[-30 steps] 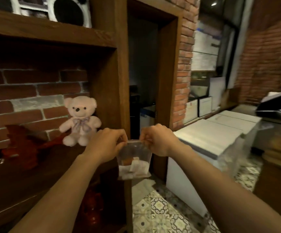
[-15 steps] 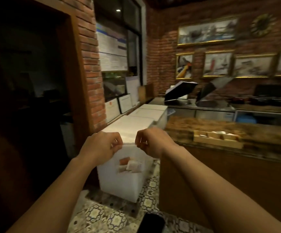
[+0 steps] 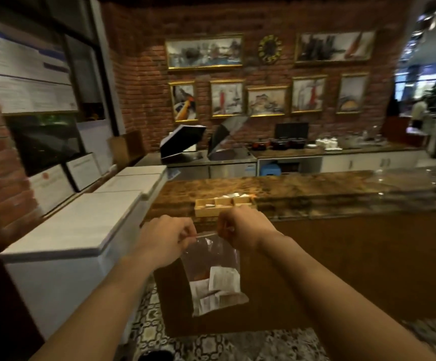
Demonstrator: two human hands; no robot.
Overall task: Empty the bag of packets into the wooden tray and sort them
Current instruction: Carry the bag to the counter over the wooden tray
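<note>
A clear plastic bag (image 3: 211, 259) hangs in front of me, held by its top edge. My left hand (image 3: 163, 238) pinches the left corner and my right hand (image 3: 237, 226) pinches the right corner. Several white packets (image 3: 220, 281) and an orange one lie at the bottom of the bag. Just beyond my hands, the wooden tray (image 3: 206, 211) with compartments sits on the brown counter (image 3: 303, 194), with some white packets in and behind it.
White chest freezers (image 3: 81, 225) stand to my left along the brick wall. The counter front (image 3: 342, 269) is right ahead, patterned tile floor (image 3: 211, 345) below. A back counter (image 3: 329, 149) with pots and open lids runs under framed pictures.
The view has swung right from the teddy-bear shelf to the counter and tray. Both hands keep their hold on the bag's top, which now hangs closer to the counter.
</note>
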